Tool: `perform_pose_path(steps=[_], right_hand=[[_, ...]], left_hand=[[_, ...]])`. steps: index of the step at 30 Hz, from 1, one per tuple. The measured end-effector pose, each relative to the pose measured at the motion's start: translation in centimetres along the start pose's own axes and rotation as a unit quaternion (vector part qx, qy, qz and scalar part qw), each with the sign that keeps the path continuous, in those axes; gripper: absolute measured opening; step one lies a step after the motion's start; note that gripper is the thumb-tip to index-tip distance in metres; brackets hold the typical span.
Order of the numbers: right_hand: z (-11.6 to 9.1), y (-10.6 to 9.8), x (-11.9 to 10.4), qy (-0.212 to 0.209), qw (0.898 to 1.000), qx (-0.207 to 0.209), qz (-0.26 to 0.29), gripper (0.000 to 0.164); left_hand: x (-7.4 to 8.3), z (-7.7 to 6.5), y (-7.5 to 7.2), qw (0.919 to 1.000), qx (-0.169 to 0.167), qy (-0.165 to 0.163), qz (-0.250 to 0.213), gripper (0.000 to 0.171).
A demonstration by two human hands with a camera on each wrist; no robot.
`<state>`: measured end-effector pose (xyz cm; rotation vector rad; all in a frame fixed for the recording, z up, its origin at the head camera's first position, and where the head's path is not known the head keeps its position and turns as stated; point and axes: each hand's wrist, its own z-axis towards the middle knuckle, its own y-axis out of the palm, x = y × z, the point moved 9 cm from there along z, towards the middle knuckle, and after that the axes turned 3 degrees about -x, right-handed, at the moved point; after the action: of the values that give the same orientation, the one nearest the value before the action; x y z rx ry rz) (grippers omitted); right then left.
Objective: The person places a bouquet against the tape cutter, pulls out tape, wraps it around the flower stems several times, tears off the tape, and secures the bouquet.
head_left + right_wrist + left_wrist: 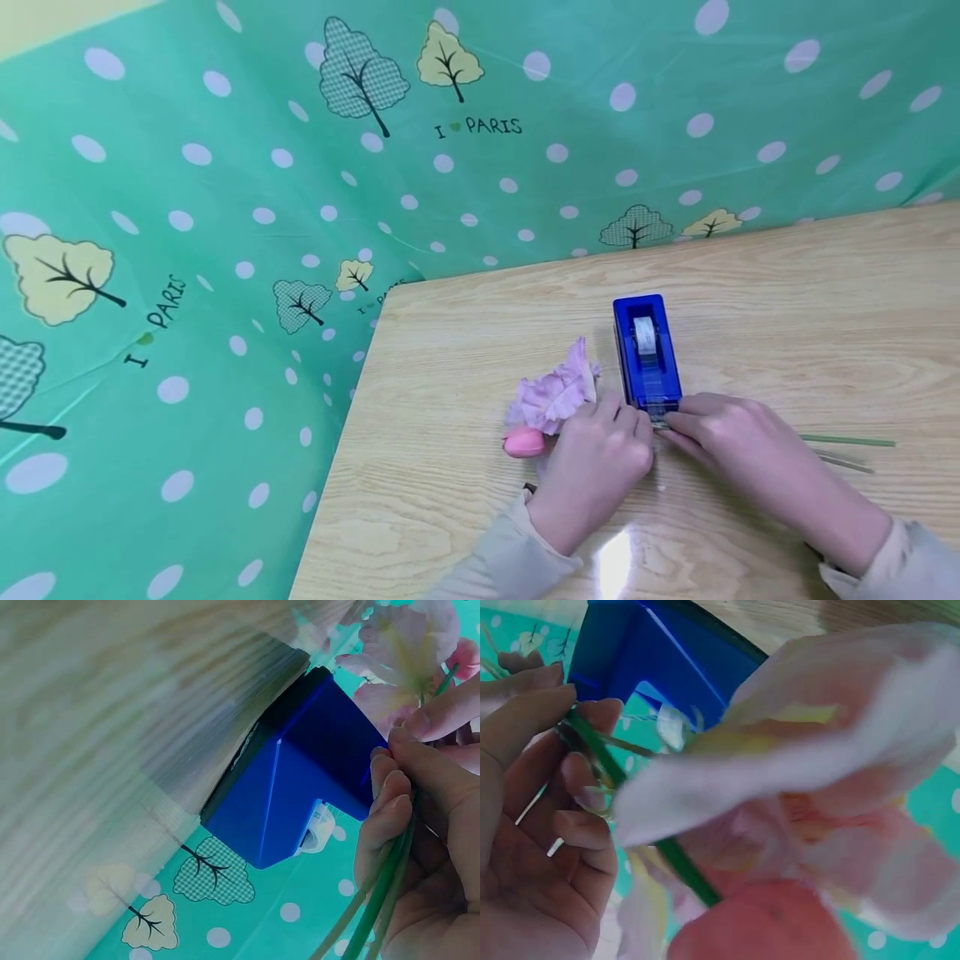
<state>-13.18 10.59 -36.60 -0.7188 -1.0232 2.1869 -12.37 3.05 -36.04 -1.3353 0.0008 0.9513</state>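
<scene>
Nearest to us, the left hand [603,446] pinches the flower stems [847,440] close below the blooms, while the right hand [738,437] has its fingers curled round the same stems further along. The bunch lies crosswise, its long axis running from left to right through both hands: the ruffled lilac flower [551,398] and the pink tulip-shaped bud [523,442] point out to the left of the left hand, and the bare stem ends stick out beyond the right wrist. Just past the fingertips, we see the blue tape dispenser [639,375], and we judge that the relation to mind is its stance almost square to the stems. Its long axis runs away from us, leaning a little left at the far end, with the near end between the two hands; both reach it about equally, so we cannot call either nearer. Nor can we tell whether a strip of tape is between the fingers. The tape roll [645,335] sits further off, and the green dotted cloth [300,225] hangs beyond the wooden table [442,375].
</scene>
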Motion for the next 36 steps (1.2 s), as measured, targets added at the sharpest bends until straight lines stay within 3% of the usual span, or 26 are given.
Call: perform_pose_path(steps=[10,18,24,30,36], right_hand=[[0.3,-0.8,-0.4,-0.009,0.999,0.018,-0.034,0.07],[0.3,-1.0,-0.3,-0.003,0.999,0.013,-0.038,0.071],[0.3,-0.9,0.8,0.066,0.998,-0.019,0.001,0.009],[0.2,0.0,2.2,0.147,0.985,-0.073,0.049,0.014],[-0.1,0.5,3.0,0.174,0.975,-0.104,0.091,0.01]], left_hand=[[-0.7,0.1,-0.2,0.9988,0.005,-0.027,-0.039,0.022],[-1.1,0.1,0.1,0.9975,0.02,-0.016,-0.066,0.015],[-1.1,-0.1,-0.4,0.9962,0.058,0.0,-0.065,0.023],[-0.9,-0.2,-0.8,0.9935,0.099,0.009,-0.055,0.023],[-0.6,-0.3,-0.8,0.9914,0.12,0.017,-0.049,0.024]])
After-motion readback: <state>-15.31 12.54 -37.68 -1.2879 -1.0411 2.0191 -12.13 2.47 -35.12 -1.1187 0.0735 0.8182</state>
